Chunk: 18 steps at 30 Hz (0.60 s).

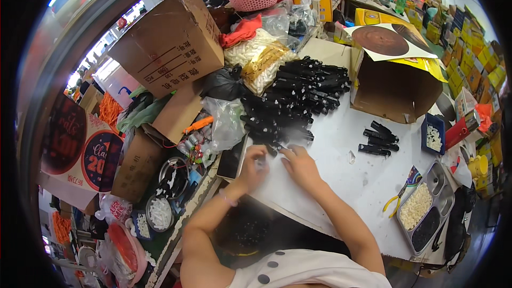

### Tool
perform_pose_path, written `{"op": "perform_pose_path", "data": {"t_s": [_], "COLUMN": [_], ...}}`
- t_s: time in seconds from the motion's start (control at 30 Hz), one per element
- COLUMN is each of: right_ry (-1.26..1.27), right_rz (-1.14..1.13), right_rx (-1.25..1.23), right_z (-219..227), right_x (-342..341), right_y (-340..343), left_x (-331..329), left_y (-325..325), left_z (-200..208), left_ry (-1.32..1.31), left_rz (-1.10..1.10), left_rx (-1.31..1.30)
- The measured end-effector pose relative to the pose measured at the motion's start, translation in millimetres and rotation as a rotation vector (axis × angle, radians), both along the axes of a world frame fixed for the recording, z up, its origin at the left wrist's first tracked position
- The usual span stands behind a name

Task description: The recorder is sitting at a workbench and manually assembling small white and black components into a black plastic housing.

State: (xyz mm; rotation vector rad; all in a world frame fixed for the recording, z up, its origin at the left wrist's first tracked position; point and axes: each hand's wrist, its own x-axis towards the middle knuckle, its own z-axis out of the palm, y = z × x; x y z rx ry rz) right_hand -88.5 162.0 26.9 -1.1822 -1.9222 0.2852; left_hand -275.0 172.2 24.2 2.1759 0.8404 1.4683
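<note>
At the near edge of the white-topped table, my left hand [253, 169] is curled, its fingers drawn together and a little blurred. Close beside it, my right hand [300, 166] pinches at its fingertips. What either hand holds is too small and smeared to name. Right beyond my fingers lies a large pile of black tube-like parts [296, 93], many with pale tips. A smaller group of the same black parts [378, 140] lies to the right of my right hand. An open dark shallow box [231, 161] sits just left of my left hand.
On the right stand a metal compartment tray [448, 202] with small cream pieces, yellow-handled pliers [393, 202] and a blue bin [428, 133] of white pieces. An open carton [386, 88] stands at the back. Cardboard boxes [170, 42] and bowls [160, 214] crowd the left.
</note>
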Motion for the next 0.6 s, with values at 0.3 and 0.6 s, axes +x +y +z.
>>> {"op": "perform_pose_path", "data": {"t_s": [0.3,0.6], "right_ry": [-0.197,0.247], "right_rz": [-0.004,-0.050], "right_rx": [-0.166,-0.517], "right_z": [-18.5,12.8], "right_x": [-15.2,51.0], "right_y": [16.6,-41.9], "left_x": [15.1,48.2], "left_y": [-12.9,-38.4], "left_z": [5.5,-12.8], "left_ry": [-0.148,-0.529], "left_rz": [0.232,0.203], "left_rx": [-0.185,-0.409]}}
